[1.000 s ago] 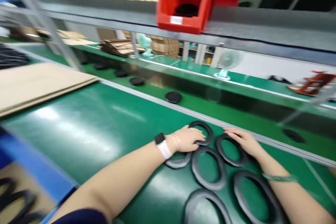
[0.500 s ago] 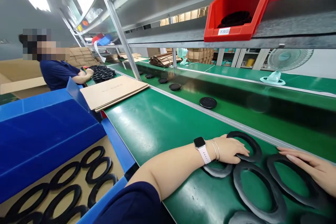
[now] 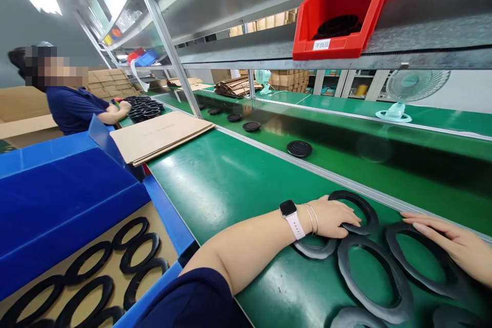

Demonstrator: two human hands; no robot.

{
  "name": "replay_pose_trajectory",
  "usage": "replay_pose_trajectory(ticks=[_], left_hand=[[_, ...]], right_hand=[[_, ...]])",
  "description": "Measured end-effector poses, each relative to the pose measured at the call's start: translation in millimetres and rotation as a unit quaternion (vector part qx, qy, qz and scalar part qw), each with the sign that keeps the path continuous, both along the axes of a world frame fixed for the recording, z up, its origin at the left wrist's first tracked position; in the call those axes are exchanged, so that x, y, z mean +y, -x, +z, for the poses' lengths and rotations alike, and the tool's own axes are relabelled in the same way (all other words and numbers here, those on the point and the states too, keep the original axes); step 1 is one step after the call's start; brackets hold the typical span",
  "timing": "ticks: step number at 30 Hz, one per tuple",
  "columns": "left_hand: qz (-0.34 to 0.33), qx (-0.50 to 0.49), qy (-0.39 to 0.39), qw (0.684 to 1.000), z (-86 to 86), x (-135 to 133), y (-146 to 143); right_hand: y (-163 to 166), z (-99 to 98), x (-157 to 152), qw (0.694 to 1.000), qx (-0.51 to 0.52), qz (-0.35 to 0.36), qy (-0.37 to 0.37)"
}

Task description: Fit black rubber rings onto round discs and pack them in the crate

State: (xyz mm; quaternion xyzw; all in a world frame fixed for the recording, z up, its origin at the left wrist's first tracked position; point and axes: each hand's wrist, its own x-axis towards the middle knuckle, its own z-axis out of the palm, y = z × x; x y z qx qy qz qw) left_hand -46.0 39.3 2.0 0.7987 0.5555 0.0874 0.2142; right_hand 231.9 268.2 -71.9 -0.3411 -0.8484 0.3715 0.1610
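Black oval rubber rings [image 3: 345,269] lying flat; left hand [image 3: 333,218], right hand [image 3: 457,248] resting open atop.

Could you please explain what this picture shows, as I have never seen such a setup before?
There is no machine here: a camera worn on a person's head looks forward and down at their own two bare hands. The left hand, a watch on its wrist, lies flat on a black oval ring; the right hand lies flat on a second ring. Neither grips anything. More such rings lie on the green table. The blue box at left holds others on cardboard, and another person sits beyond it.
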Motion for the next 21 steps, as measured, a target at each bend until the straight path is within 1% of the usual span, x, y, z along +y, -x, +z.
replay_pose_trajectory(ticks=[4,8,10,13,16,19,21], left_hand=[[0.003,-0.006,0.002,1.0,-0.1,-0.4,-0.4],[0.003,0.009,-0.011,1.0,-4.6,0.9,-3.3],[0.02,-0.008,-0.021,1.0,-7.0,2.5,-3.9],[0.081,-0.097,-0.029,0.992,-6.6,4.4,0.7],[0.126,-0.183,-0.051,0.974,-1.4,3.2,7.5],[0.159,-0.288,-0.074,0.942,3.7,0.9,6.4],[0.147,-0.37,-0.061,0.915,5.5,1.1,0.9]], right_hand=[[2.7,2.8,-3.0,1.0,0.009,-0.004,-0.009],[3.5,4.1,-5.8,1.0,0.011,-0.011,-0.011],[3.6,3.9,-5.4,1.0,0.006,-0.013,-0.008],[7.1,5.8,-5.5,1.0,0.001,-0.011,-0.011],[13.8,14.1,-13.5,0.999,0.021,0.01,-0.032],[20.0,27.9,-29.7,0.998,0.046,0.034,-0.039],[23.8,36.0,-38.4,0.996,0.073,0.041,-0.043]])
